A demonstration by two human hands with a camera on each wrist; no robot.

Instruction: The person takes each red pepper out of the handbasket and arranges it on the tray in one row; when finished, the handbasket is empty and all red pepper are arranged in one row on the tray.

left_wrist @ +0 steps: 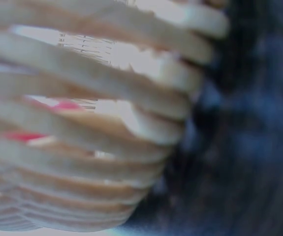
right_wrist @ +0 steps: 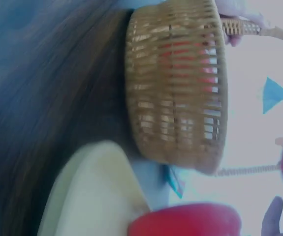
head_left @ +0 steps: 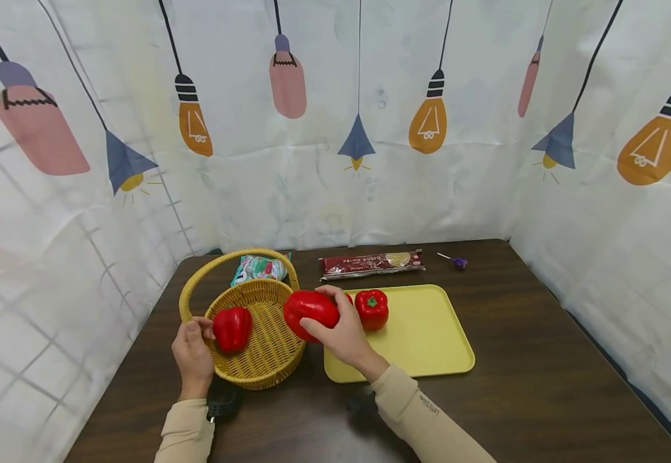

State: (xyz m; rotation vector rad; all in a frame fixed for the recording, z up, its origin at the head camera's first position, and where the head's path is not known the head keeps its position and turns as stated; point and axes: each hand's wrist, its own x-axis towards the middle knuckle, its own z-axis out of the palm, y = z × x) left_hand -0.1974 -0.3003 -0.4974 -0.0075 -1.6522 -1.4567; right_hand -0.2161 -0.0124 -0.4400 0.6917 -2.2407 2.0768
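Note:
A yellow wicker basket (head_left: 260, 347) with a tall hoop handle stands on the left of the table. One red bell pepper (head_left: 232, 329) lies inside it. My left hand (head_left: 192, 354) grips the basket where handle meets rim; its wrist view is filled by the woven wall (left_wrist: 82, 83). Between basket and tray, my right hand (head_left: 343, 331) holds another red bell pepper (head_left: 311, 314) in the air beside the basket's right rim. A further red bell pepper (head_left: 372, 310) rests on the yellow tray (head_left: 422, 341), and a red patch beside it is mostly hidden by my right hand.
Behind the basket lies a green and pink snack bag (head_left: 258, 269). A long dark-red packet (head_left: 372, 263) is at the table's back, with a purple lollipop (head_left: 459, 263) to its right. A patterned white curtain (head_left: 312, 186) hangs around the table (head_left: 543, 360).

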